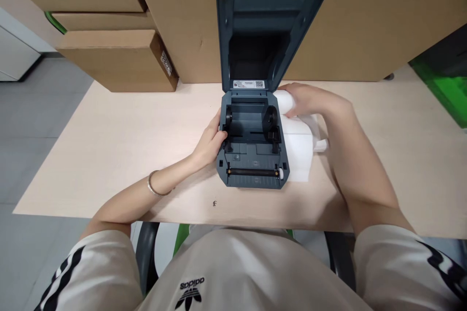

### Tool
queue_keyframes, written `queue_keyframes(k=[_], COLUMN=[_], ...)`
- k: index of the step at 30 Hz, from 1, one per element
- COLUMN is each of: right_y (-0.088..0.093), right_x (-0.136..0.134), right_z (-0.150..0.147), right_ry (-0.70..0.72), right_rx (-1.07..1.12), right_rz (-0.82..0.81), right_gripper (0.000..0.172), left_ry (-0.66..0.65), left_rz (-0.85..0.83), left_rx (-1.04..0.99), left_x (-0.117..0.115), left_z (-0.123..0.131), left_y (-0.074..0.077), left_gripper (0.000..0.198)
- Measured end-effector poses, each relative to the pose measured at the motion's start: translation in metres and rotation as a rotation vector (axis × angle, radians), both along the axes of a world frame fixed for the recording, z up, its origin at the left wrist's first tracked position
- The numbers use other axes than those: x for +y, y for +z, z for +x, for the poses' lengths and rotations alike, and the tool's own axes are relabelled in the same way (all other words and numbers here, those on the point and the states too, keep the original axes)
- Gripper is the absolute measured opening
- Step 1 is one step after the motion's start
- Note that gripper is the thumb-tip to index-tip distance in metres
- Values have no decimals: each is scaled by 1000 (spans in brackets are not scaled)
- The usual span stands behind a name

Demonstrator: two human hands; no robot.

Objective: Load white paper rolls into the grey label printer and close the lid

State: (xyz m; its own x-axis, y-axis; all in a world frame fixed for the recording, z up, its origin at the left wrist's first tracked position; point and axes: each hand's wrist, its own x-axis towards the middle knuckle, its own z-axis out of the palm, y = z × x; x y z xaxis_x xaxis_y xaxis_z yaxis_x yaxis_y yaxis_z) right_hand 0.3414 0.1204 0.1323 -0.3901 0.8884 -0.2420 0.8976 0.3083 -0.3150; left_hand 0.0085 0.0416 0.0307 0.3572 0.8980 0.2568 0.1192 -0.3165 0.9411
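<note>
A dark blue-grey label printer [251,155] stands on the table with its lid [260,19] raised. Its inside shows two black roll holders and, near the front, a black roller; no roll sits between the holders. My left hand [210,140] grips the printer's left side, thumb over the rim. On the other side, my right hand [306,99] is closed on a white paper roll [284,101] beside the printer's back right corner; some fingertips are hidden. Loose white label paper [297,150] lies along the printer's right side. A small white tube-like piece [321,146] pokes out beside the paper.
Large cardboard boxes [365,29] line the back edge of the table [146,131]. A smaller carton [120,63] stands at the back left. A green and black object [448,77] is at the far right. A small dark mark [214,203] shows near the front edge.
</note>
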Motion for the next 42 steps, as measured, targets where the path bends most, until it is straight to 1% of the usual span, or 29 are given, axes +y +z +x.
queue_keyframes(k=[2, 4, 7, 9, 11, 13, 15, 17, 19, 21, 23, 25, 27, 29, 31, 34, 36, 38, 40, 42], right_y=[2, 9, 25, 35, 45, 53, 61, 68, 70, 66, 55, 40, 22, 5, -10, -27, -31, -29, -18, -4], right_x=[-1, -3, -12, -20, -28, -37, -46, -54, -61, -65, -67, -64, -59, -52, -46, -40, -40, -44, -54, -71], right_z=[-5, -3, 10, 23, 37, 49, 55, 52, 36, 11, -19, -45, -63, -72, -74, -75, -77, -80, -82, -83], right_ry=[38, 46, 12, -22, -62, -104, -112, -67, 4, 52, 63, 68, 86, 115, 158, 219, 243, 255, 246, 231], right_rx=[-10, -33, -73, -82, -74, -65, -55, 4, 122, 266, 372, 402, 361, 291, 220, 128, 85, 46, 9, 7], right_rz=[-24, -43, -52, -23, 28, 77, 93, 101, 126, 173, 247, 336, 408, 451, 487, 539, 560, 559, 536, 503], right_gripper=[61, 58, 48, 46, 51, 62, 74, 84, 89, 91, 89, 84, 82, 82, 79, 74, 70, 67, 64, 60], left_ry=[-2, -2, 9, 9, -2, -11, -14, -18, -26, -29, -25, -17, -13, -5, 7, 23, 28, 34, 35, 33], left_rz=[-3, -13, -20, -14, -4, 9, 24, 33, 40, 46, 48, 45, 41, 30, 11, -16, -28, -38, -45, -41], left_rx=[13, 19, 11, 8, 12, 17, 18, 16, 16, 15, 19, 26, 33, 33, 32, 35, 41, 45, 44, 37], left_x=[0, 0, 0, 1, 1, 2, 2, 2, 2, 2, 2, 3, 3, 2, 1, 0, 0, -1, -2, -2], left_z=[0, 0, 0, 0, -1, -1, -2, -2, -2, -2, -2, -1, -1, 0, 0, 0, 1, 1, 1, 0], left_y=[1, 1, 0, -2, -3, -5, -6, -7, -6, -5, -5, -4, -3, -2, -2, -2, -1, 0, 1, 0], left_gripper=[83, 83, 82, 80, 79, 79, 79, 80, 81, 82, 82, 83, 83, 82, 81, 83, 84, 84, 84, 83])
